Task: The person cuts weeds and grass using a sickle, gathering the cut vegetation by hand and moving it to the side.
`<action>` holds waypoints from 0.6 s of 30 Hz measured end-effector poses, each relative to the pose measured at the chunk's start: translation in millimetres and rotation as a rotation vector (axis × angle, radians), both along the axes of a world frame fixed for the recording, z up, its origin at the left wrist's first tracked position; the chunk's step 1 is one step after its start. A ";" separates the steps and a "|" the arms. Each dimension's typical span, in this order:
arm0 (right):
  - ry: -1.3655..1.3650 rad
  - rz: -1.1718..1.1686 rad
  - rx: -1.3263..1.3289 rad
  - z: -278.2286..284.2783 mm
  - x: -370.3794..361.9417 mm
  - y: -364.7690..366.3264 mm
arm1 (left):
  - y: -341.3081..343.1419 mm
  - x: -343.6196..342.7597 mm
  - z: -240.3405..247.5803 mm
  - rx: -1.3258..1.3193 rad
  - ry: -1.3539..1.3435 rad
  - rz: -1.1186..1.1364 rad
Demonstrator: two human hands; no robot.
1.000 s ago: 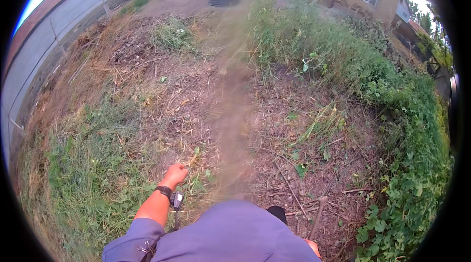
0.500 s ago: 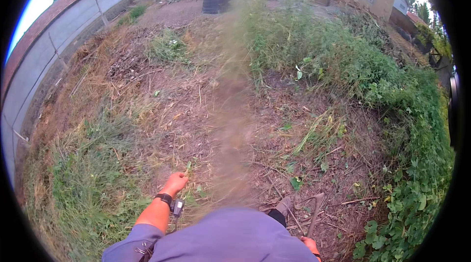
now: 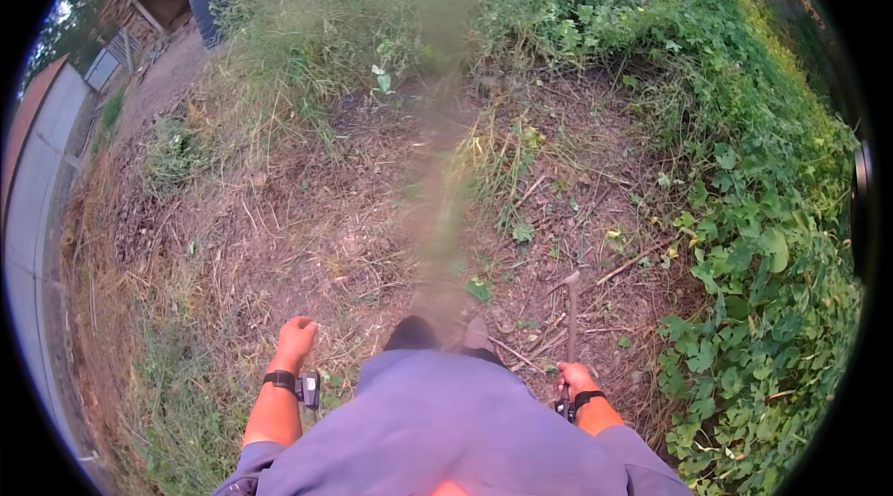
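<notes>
My left hand (image 3: pixel 299 336) hangs above dry, trampled ground with its fingers curled in, and nothing shows in it. A black band and a small grey device (image 3: pixel 308 388) are strapped to that wrist. Lower right, my right hand (image 3: pixel 575 375) is wrapped round the handle of a hoe-like tool (image 3: pixel 571 319). The brown handle points away from me, and its small head lies over the littered soil; the head's exact shape is too small to tell. A dark band circles this wrist too. My shoe (image 3: pixel 477 336) shows just beyond the purple-grey shirt (image 3: pixel 456 422).
Dense leafy vines (image 3: pixel 763 310) line the right side. Tall green weeds (image 3: pixel 307 50) grow ahead, with a cut clump (image 3: pixel 502 157) nearer. A loose stick (image 3: pixel 637 261) lies right of the tool. A pale wall (image 3: pixel 42 180) stands far left. A blurred vertical streak crosses the view's middle.
My view has turned right and tipped down. My left hand has moved away from a green plant near its fingers. The right hand and tool show more fully now.
</notes>
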State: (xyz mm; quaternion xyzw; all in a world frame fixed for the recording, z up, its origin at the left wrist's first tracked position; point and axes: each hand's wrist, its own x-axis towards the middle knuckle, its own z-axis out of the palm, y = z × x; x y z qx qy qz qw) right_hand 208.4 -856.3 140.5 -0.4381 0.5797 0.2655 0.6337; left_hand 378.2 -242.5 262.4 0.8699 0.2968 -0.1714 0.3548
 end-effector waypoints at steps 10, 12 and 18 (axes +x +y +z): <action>0.029 -0.134 -0.038 8.2 85.9 -40.5 | -55.9 134.4 -31.9 0.003 0.104 -0.090; 0.033 -0.149 -0.068 12.7 111.5 -44.6 | -72.9 176.7 -38.9 0.003 0.110 -0.135; 0.087 -0.054 -0.141 20.5 208.6 -63.3 | -129.9 320.0 -71.6 0.015 0.134 -0.173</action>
